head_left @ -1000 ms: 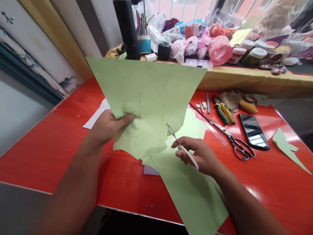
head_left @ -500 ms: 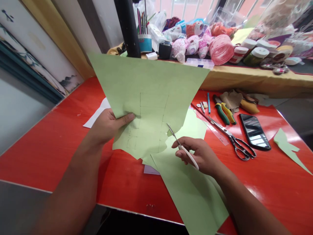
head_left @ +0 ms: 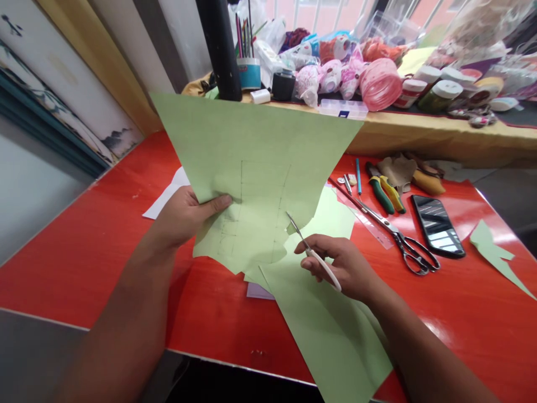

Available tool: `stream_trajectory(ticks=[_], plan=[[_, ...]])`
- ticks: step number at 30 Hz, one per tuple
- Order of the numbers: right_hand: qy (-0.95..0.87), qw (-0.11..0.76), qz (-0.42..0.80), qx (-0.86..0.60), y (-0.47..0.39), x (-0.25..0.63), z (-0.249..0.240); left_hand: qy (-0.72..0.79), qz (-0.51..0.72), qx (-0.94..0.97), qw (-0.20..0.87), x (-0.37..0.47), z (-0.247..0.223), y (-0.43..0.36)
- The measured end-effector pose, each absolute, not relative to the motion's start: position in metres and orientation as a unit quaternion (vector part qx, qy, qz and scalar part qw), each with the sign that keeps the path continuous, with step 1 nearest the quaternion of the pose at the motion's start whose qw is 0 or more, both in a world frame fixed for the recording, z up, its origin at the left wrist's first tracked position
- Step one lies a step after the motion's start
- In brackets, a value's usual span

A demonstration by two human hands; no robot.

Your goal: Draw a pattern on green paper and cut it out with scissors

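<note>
A large light green paper sheet [head_left: 260,140] with thin pencil lines is held up in the middle. My left hand [head_left: 188,215] grips its left edge, thumb on the front; the other fingers are hidden behind the paper. The sheet's lower edge is cut in an irregular curve. My right hand [head_left: 335,263] holds small scissors with white handles [head_left: 327,271]. Their blades lie over the sheet's lower right part, near a notch. Below, a second green sheet [head_left: 331,330] extends over the table's front edge.
On the red table [head_left: 218,319] at the right are large scissors [head_left: 392,228], pliers [head_left: 382,193], a phone [head_left: 437,225] and a green scrap [head_left: 493,249]. A white paper [head_left: 165,193] lies left. Jars and bags crowd the sill behind.
The held green sheet has shifted very slightly at its upper part. Both hands and the small scissors are in nearly the same place.
</note>
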State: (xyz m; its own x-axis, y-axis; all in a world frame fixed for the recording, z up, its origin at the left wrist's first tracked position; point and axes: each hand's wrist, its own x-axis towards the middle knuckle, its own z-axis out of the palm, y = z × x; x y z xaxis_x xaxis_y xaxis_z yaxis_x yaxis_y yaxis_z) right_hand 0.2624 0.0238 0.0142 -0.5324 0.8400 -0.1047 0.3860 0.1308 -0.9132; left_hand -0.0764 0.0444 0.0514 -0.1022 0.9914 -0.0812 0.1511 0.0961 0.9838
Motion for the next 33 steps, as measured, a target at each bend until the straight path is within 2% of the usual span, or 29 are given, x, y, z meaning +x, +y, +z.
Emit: stream_trajectory(ticks=[16,21,25,29,33], plan=[[-0.719,0.234,0.497,-0.426,0.023,0.261,0.016,0.576,0.49,0.443,0.482,-0.071,0.055,0.045],[-0.715,0.231,0.518,-0.409,0.022,0.261,0.018,0.591,0.513,0.426,0.453,-0.069,0.055,0.047],[-0.7,0.23,0.541,-0.404,0.02,0.261,0.019,0.594,0.577,0.394,0.398,-0.069,0.055,0.052],[-0.649,0.295,0.555,-0.428,0.021,0.261,0.021,0.575,0.626,0.37,0.375,-0.07,0.058,0.054],[-0.599,0.408,0.513,-0.459,0.026,0.261,0.021,0.585,0.564,0.378,0.444,-0.069,0.06,0.05]])
